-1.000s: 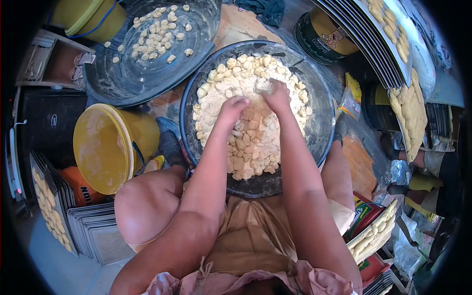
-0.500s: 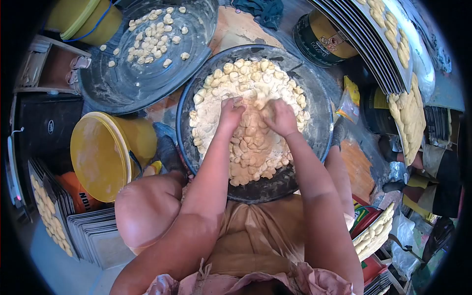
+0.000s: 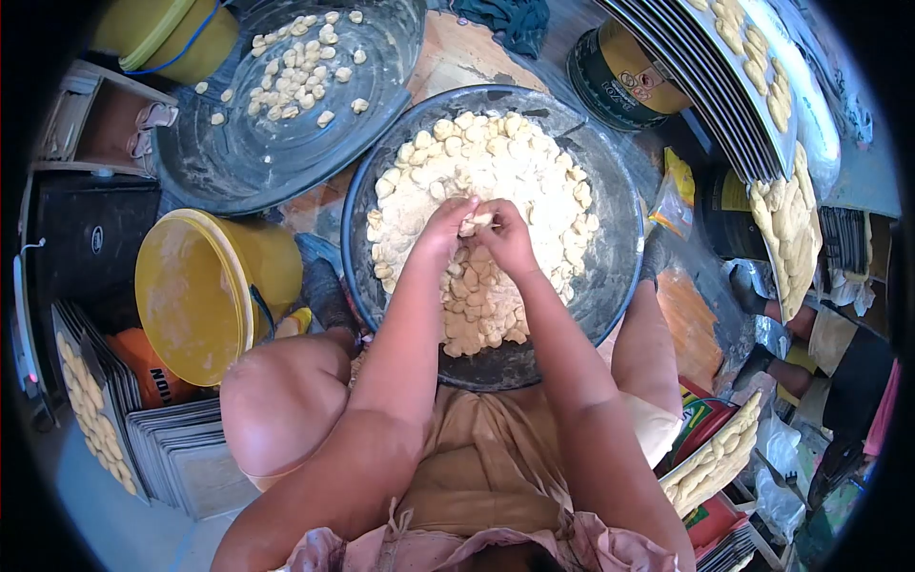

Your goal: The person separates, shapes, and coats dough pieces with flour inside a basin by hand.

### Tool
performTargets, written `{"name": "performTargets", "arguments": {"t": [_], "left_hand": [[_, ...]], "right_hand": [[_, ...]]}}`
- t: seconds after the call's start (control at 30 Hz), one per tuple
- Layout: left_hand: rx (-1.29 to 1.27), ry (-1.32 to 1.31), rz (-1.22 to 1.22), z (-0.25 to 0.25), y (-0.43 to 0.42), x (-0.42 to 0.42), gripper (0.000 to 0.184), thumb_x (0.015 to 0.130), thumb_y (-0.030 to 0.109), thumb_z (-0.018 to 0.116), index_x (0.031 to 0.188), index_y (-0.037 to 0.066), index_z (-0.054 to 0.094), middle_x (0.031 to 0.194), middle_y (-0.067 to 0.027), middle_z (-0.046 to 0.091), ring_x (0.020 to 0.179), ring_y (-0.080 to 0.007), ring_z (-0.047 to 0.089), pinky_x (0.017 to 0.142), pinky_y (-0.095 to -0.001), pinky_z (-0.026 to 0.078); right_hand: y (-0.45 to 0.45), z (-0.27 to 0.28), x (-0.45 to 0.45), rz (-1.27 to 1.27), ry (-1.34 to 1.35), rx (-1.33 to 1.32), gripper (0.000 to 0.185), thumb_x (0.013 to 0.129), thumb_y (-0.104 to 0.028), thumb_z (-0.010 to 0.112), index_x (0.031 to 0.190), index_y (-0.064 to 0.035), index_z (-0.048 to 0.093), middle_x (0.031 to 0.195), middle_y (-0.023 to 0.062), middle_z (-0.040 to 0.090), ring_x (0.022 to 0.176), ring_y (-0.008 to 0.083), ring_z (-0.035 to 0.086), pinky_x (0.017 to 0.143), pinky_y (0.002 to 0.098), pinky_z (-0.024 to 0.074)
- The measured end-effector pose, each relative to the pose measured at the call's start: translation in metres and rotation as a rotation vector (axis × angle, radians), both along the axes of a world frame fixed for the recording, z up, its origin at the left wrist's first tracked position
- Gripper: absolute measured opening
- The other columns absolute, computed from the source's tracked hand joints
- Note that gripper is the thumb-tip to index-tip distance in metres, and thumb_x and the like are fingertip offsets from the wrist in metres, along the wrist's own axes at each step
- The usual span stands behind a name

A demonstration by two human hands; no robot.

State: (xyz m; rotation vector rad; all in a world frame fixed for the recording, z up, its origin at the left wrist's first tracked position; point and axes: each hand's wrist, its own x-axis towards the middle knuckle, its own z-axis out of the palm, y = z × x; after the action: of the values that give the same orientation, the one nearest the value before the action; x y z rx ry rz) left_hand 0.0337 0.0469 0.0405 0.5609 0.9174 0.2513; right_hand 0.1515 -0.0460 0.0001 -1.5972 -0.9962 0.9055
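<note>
A round dark basin [image 3: 620, 276] in front of me holds flour [image 3: 410, 214] ringed by many small dough balls [image 3: 519, 129]. Nearer to me, a mound of dough pieces [image 3: 481, 305] dusted with flour lies in the same basin. Above its middle, my left hand [image 3: 444, 231] and my right hand [image 3: 510, 238] meet with fingers pinched on one pale piece of dough [image 3: 474, 223]. Fingers partly cover that piece, so its full shape is hidden.
A second wide basin [image 3: 205, 172] with scattered dough balls stands at upper left, beside a yellow bucket [image 3: 186, 296]. Stacked trays [image 3: 696, 76] bearing shaped dough rise at upper right. Another person's leg [image 3: 796, 377] shows at the right edge.
My hands have come together from apart over the mound, the right one moving left. A dough piece now shows between their fingers.
</note>
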Motion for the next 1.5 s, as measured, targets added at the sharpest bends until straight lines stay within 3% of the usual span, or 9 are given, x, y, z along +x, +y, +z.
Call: {"name": "performTargets", "arguments": {"t": [0.03, 0.27, 0.47, 0.6, 0.77, 0.9, 1.13, 1.27, 1.5], "left_hand": [[-0.072, -0.072, 0.049, 0.0, 0.0, -0.001, 0.044, 0.09, 0.034, 0.057, 0.123, 0.005, 0.05, 0.098, -0.0069, 0.063, 0.083, -0.0193, 0.061, 0.072, -0.0335, 0.049], [-0.093, -0.289, 0.284, 0.02, 0.01, 0.004, 0.04, 0.087, 0.02, 0.053, 0.122, 0.001, 0.051, 0.103, -0.0102, 0.063, 0.089, -0.0215, 0.063, 0.079, -0.0368, 0.053], [0.095, -0.278, 0.052, 0.043, 0.018, 0.006, 0.043, 0.082, 0.013, 0.064, 0.121, 0.002, 0.05, 0.107, -0.0113, 0.06, 0.083, -0.0184, 0.061, 0.072, -0.0333, 0.053], [0.031, -0.247, 0.221, 0.03, 0.024, 0.007, 0.038, 0.082, 0.012, 0.064, 0.118, 0.004, 0.053, 0.11, -0.0091, 0.059, 0.089, -0.0171, 0.06, 0.07, -0.0307, 0.05], [0.015, -0.276, 0.234, 0.039, 0.024, 0.002, 0.035, 0.082, 0.01, 0.06, 0.116, 0.004, 0.051, 0.112, -0.0095, 0.057, 0.098, -0.0188, 0.058, 0.078, -0.0345, 0.05], [0.061, -0.287, 0.321, 0.035, 0.02, 0.008, 0.035, 0.086, 0.013, 0.059, 0.119, 0.004, 0.048, 0.112, -0.0096, 0.056, 0.096, -0.0205, 0.059, 0.076, -0.0389, 0.052], [0.08, -0.152, 0.576, 0.025, 0.035, 0.0, 0.04, 0.094, 0.023, 0.055, 0.129, 0.014, 0.04, 0.117, -0.0103, 0.054, 0.099, -0.021, 0.056, 0.072, -0.0388, 0.053], [0.084, -0.218, 0.34, 0.036, 0.026, 0.002, 0.032, 0.095, 0.021, 0.055, 0.123, 0.01, 0.046, 0.115, -0.0096, 0.054, 0.091, -0.0189, 0.058, 0.068, -0.0336, 0.053], [0.237, 0.0, 0.393, 0.035, 0.023, 0.012, 0.026, 0.096, 0.028, 0.054, 0.114, 0.01, 0.054, 0.099, -0.0055, 0.057, 0.075, -0.0126, 0.055, 0.052, -0.0254, 0.046]], "right_hand": [[0.007, 0.058, -0.005, -0.095, 0.462, -0.116, 0.025, 0.083, 0.006, 0.057, 0.106, -0.0016, 0.057, 0.098, 0.0052, 0.057, 0.083, 0.0132, 0.06, 0.069, 0.0252, 0.0519], [0.01, 0.09, -0.009, -0.359, 0.692, 0.035, 0.043, 0.08, 0.005, 0.062, 0.121, -0.0034, 0.051, 0.099, 0.0062, 0.057, 0.084, 0.0155, 0.06, 0.072, 0.0253, 0.0523], [0.016, 0.087, -0.005, -0.397, 0.404, 0.115, 0.051, 0.076, 0.01, 0.066, 0.121, -0.0009, 0.047, 0.104, 0.0103, 0.059, 0.089, 0.015, 0.058, 0.077, 0.0246, 0.0493], [0.01, 0.088, 0.013, -0.481, 0.514, 0.147, 0.024, 0.084, 0.002, 0.062, 0.107, 0.0016, 0.055, 0.101, 0.0116, 0.06, 0.086, 0.0135, 0.057, 0.077, 0.024, 0.0491], [0.026, 0.092, 0.002, -0.249, -0.047, 0.031, 0.033, 0.086, -0.009, 0.067, 0.116, 0.0007, 0.056, 0.087, 0.0072, 0.062, 0.07, 0.0111, 0.057, 0.068, 0.0224, 0.0474], [0.027, 0.091, -0.009, -0.299, 0.315, 0.001, 0.03, 0.086, -0.006, 0.066, 0.113, 0.0014, 0.057, 0.085, 0.0068, 0.062, 0.074, 0.0119, 0.058, 0.068, 0.0246, 0.0476], [0.019, 0.098, -0.002, -0.531, 0.296, 0.248, 0.021, 0.09, -0.013, 0.064, 0.104, 0.0002, 0.056, 0.083, 0.007, 0.062, 0.071, 0.0128, 0.06, 0.066, 0.0253, 0.049], [0.032, 0.109, -0.01, -0.189, -0.526, 0.135, 0.027, 0.084, -0.014, 0.067, 0.107, -0.0023, 0.06, 0.088, 0.0102, 0.062, 0.078, 0.0225, 0.06, 0.075, 0.0324, 0.0497], [0.028, 0.091, -0.021, -0.303, 0.124, 0.143, 0.013, 0.082, -0.004, 0.066, 0.094, -0.001, 0.062, 0.087, 0.0097, 0.061, 0.074, 0.0197, 0.06, 0.071, 0.0275, 0.0477]]}}
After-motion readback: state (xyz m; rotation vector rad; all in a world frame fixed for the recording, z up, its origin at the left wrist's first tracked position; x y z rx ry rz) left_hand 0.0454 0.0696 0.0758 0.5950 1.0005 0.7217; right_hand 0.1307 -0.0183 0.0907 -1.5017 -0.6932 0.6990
